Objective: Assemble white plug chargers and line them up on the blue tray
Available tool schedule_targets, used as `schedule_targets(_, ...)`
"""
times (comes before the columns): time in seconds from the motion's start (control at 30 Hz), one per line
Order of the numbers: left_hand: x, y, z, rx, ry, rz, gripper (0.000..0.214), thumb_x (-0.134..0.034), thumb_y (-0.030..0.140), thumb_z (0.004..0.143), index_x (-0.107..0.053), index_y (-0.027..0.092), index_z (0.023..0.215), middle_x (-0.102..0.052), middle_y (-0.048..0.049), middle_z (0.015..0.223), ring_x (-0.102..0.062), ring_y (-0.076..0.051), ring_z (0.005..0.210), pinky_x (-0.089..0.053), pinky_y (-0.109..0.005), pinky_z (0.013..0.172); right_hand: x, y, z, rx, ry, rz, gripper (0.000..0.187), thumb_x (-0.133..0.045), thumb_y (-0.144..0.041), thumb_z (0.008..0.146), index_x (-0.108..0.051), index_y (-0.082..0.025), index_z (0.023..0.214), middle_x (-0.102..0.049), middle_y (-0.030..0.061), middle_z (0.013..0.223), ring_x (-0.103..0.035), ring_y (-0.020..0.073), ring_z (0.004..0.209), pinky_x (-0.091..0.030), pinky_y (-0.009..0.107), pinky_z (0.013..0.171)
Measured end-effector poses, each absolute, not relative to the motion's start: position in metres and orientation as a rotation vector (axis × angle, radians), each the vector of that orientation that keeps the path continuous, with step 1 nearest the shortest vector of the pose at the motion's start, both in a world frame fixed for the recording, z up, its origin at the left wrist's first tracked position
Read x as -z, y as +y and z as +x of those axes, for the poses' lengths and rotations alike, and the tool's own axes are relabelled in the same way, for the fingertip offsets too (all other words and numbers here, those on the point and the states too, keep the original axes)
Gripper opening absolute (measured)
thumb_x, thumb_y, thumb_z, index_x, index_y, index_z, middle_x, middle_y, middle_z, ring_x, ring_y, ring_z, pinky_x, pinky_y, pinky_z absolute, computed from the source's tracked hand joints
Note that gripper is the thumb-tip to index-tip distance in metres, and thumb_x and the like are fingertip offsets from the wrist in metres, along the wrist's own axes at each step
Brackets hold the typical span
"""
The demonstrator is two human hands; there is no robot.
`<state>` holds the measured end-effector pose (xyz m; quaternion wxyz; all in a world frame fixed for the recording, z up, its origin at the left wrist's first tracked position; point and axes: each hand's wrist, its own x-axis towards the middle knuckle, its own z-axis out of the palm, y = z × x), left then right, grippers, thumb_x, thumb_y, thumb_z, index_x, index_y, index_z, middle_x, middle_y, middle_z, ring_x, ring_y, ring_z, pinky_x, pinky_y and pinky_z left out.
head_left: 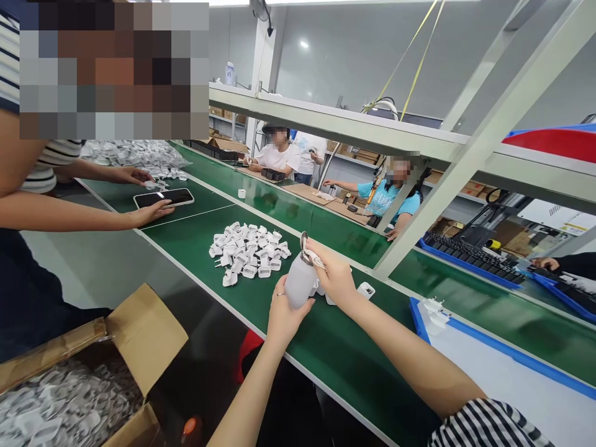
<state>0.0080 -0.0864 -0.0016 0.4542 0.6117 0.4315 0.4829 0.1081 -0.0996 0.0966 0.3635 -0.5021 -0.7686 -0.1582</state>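
Bottle [299, 287] matt & smooth w/ shiny metal-look lid [304, 241] – housings [249, 249] smooth plastic – carton [146, 332] matt cardbd

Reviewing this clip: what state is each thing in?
Bottle: held, tilted
Bottle lid: apparently raised
Left hand: closed around the bottle
Right hand: at the bottle's neck, grip unclear
Phone: screen up, dark
White parts: heaped loose
Cardboard box: open, holding white pieces

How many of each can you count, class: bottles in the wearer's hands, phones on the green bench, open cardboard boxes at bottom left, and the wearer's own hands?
Held bottle: 1
Phone: 1
Cardboard box: 1
Hands: 2 (left hand, right hand)
Total: 5
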Motion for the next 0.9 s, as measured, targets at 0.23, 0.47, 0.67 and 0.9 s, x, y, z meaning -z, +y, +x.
schedule_targets(0.23, 0.001, -0.0856, 0.0092, -1.189, 1.055, 1.51, 0.063, -0.061, 0.033, 0.055, -0.032, 0.02, 0.11, -0.044, -0.0086, 0.11, -0.044, -0.023, 0.097, -0.039, -0.034, 0.076, -0.0938, -0.0999, 0.1103, 0.415, -1.976, -1.268, 0.034, -0.031, -0.013, 0.078, -0.051, -0.016, 0.105, -0.053, 0.0054, 0.111, -0.046, 0.0143, 0.104, -0.041, 0.028, 0.086)
schedule_targets(0.47, -0.0001, -0.0871, 0.008, -1.197, 1.043, 1.524, 0.063, -0.06, 0.035, 0.056, -0.032, 0.021, 0.111, -0.044, -0.0084, 0.109, -0.044, -0.023, 0.097, -0.04, -0.035, 0.075, -0.0935, -0.0993, 0.1112, 0.411, -1.989, -1.263, 0.035, -0.03, -0.012, 0.077, -0.05, -0.018, 0.106, -0.052, 0.0038, 0.112, -0.046, 0.0142, 0.104, -0.041, 0.029, 0.087)
schedule_targets(0.67, 0.0017, -0.086, 0.0087, -1.228, 1.031, 1.508, 0.062, -0.062, 0.033, 0.055, -0.034, 0.022, 0.109, -0.046, -0.0074, 0.107, -0.045, -0.023, 0.097, -0.04, -0.035, 0.074, -0.0935, -0.0998, 0.1123, 0.421, -1.999, -1.244, 0.035, -0.031, -0.012, 0.077, -0.05, -0.016, 0.106, -0.053, 0.0054, 0.111, -0.046, 0.0144, 0.105, -0.04, 0.029, 0.087)
schedule_targets(0.9, 0.0006, -0.086, 0.0082, -1.229, 1.036, 1.516, 0.061, -0.061, 0.033, 0.055, -0.034, 0.022, 0.109, -0.046, -0.008, 0.107, -0.045, -0.024, 0.096, -0.04, -0.035, 0.073, -0.0933, -0.1006, 0.1124, 0.418, -1.986, -1.261, 0.034, -0.031, -0.012, 0.077, -0.05, -0.017, 0.105, -0.053, 0.0048, 0.111, -0.046, 0.014, 0.104, -0.041, 0.029, 0.087)
